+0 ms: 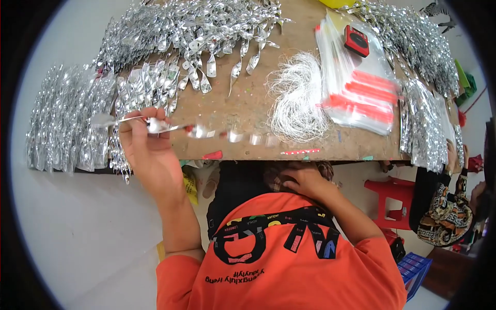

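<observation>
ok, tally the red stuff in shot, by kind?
Red tape measure on the bags: 1
Red plastic stool on the floor: 1
Stack of clear bags with red strips: 1
Total: 3

A brown board table (248, 111) bears silver spirals (191, 31), white strings (297, 98), and clear bags (361, 88).

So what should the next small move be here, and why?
Probably lay the silver spiral strip on the pile of silver spirals just above it. The left hand pinches one end, holding the strip out level and blurred over the brown board, with that pile closest. The right hand rests empty in the lap, so the left would likely do this alone.
</observation>
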A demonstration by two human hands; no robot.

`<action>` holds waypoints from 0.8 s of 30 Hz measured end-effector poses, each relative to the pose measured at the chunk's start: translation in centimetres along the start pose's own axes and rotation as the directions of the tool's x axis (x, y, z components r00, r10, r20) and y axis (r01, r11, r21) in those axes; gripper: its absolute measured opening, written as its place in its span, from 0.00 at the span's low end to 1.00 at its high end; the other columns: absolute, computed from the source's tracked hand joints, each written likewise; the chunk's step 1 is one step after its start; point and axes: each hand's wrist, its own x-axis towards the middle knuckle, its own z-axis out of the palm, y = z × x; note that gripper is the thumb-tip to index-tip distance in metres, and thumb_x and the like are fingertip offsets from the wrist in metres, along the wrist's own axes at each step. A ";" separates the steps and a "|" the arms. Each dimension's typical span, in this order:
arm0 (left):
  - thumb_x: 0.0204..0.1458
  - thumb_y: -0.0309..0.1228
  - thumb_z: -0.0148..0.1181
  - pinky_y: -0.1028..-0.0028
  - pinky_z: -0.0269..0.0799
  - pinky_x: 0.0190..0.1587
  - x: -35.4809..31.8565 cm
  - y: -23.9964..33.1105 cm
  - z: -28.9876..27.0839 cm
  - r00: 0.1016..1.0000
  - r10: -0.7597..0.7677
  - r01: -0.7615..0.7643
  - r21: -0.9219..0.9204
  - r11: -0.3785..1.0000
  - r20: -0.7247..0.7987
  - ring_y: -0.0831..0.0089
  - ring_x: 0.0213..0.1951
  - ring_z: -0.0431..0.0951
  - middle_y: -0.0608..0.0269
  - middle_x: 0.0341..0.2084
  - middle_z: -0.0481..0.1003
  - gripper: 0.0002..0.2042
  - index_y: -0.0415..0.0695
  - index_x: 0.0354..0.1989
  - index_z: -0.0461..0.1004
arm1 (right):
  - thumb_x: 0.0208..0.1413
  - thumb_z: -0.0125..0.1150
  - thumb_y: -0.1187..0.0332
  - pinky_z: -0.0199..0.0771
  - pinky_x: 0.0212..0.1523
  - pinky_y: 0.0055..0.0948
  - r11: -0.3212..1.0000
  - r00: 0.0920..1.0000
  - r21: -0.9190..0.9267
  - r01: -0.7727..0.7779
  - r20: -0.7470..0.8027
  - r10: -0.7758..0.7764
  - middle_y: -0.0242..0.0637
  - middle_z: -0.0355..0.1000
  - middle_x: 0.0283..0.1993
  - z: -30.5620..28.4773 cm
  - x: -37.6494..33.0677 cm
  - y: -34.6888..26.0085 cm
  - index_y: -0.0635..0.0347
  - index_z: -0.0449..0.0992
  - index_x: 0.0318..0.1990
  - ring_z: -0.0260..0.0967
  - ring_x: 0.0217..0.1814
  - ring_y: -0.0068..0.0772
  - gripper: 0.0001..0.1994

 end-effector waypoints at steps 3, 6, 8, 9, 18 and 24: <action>0.55 0.32 0.49 0.74 0.66 0.37 0.1 1.0 0.0 0.998 -0.050 0.050 -0.011 0.999 0.025 0.74 0.32 0.69 0.63 0.31 0.68 0.09 0.43 0.42 0.64 | 0.51 0.57 0.62 0.67 0.46 0.38 0.970 0.994 0.241 -0.011 0.106 -0.015 0.44 0.71 0.42 -4.2 0.4 -3.0 0.59 0.73 0.43 0.68 0.44 0.46 0.14; 0.55 0.32 0.49 0.81 0.61 0.26 0.6 1.9 -0.6 0.973 -0.168 0.164 0.042 0.986 0.157 0.80 0.25 0.65 0.66 0.27 0.67 0.10 0.42 0.43 0.65 | 0.50 0.55 0.66 0.68 0.40 0.35 0.786 0.983 0.616 0.059 0.101 -0.153 0.40 0.72 0.33 -9.0 0.9 -6.0 0.58 0.74 0.36 0.70 0.36 0.44 0.08; 0.55 0.31 0.49 0.83 0.60 0.25 0.2 0.8 -0.2 0.948 -0.266 0.238 0.161 0.958 0.177 0.83 0.24 0.65 0.66 0.27 0.69 0.10 0.42 0.44 0.66 | 0.50 0.56 0.67 0.67 0.38 0.33 0.881 0.993 0.459 0.110 -0.022 -0.112 0.39 0.72 0.31 -10.5 2.2 -5.4 0.59 0.74 0.34 0.70 0.34 0.41 0.07; 0.56 0.31 0.49 0.86 0.58 0.23 0.0 0.1 -0.2 0.910 -0.368 0.310 0.274 0.910 0.192 0.86 0.24 0.64 0.66 0.28 0.70 0.11 0.42 0.45 0.66 | 0.49 0.58 0.68 0.67 0.36 0.32 0.951 0.984 0.282 0.125 -0.156 -0.084 0.37 0.72 0.29 -11.0 2.9 -5.0 0.59 0.75 0.32 0.70 0.32 0.38 0.06; 0.55 0.31 0.51 0.86 0.61 0.26 -4.4 -4.7 -1.6 0.735 -0.658 0.565 0.391 0.727 0.161 0.88 0.24 0.65 0.68 0.29 0.71 0.15 0.39 0.50 0.68 | 0.45 0.58 0.70 0.57 0.30 0.30 0.953 0.856 -0.225 0.202 -0.433 -0.284 0.30 0.68 0.25 -9.5 10.7 -3.2 0.53 0.73 0.30 0.65 0.25 0.32 0.04; 0.54 0.31 0.53 0.85 0.60 0.26 -4.5 -5.3 -2.4 0.706 -0.689 0.628 0.301 0.717 0.167 0.87 0.23 0.65 0.69 0.28 0.70 0.16 0.37 0.50 0.68 | 0.40 0.59 0.69 0.57 0.31 0.31 0.871 0.870 -0.458 0.179 -0.340 -0.357 0.30 0.64 0.25 -8.6 12.7 -2.8 0.52 0.71 0.28 0.63 0.24 0.31 0.05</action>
